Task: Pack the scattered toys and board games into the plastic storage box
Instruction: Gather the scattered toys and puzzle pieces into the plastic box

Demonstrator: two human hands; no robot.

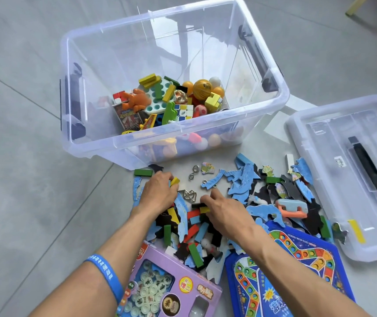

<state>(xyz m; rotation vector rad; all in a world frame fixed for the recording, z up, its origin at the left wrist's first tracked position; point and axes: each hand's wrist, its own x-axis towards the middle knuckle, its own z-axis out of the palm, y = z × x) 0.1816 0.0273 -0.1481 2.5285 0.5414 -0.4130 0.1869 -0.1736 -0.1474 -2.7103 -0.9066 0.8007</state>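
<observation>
Fingers of the left hand [159, 191] curl around a yellow wooden block [174, 181], gripping it just in front of the clear plastic storage box [105, 143]. Fingers of the right hand [225, 208] bend down into the heap of loose pieces, pinching a yellow block [204, 210] beside a black one; the fingertips are partly hidden, but the grip shows. A blue wristband [109, 274] circles the left forearm.

From the head view, the storage box stands on the grey tiled floor [22, 156], open, with dark latch handles at both ends. Inside it lie an orange toy figure [137, 100], a puzzle cube [184, 110], a small orange basketball [202, 88], several plain orange and white balls, a white peg board with round holes [157, 99] and coloured wooden blocks.

Just in front of the box, between the two hands, lie metal wire puzzles [188, 194]. Blue jigsaw pieces [242, 179] and black-backed ones spread to the right, mixed with green, red, yellow and blue blocks. A green block [143, 172] lies touching the box's near wall.

At the near edge of the floor, a purple chess-set box [189, 287] lies under the left forearm, and a blue board game [308, 250] under the right. The box's clear lid [334, 143] rests on the floor to the right, with a yellow block [356, 231] on its near corner.
</observation>
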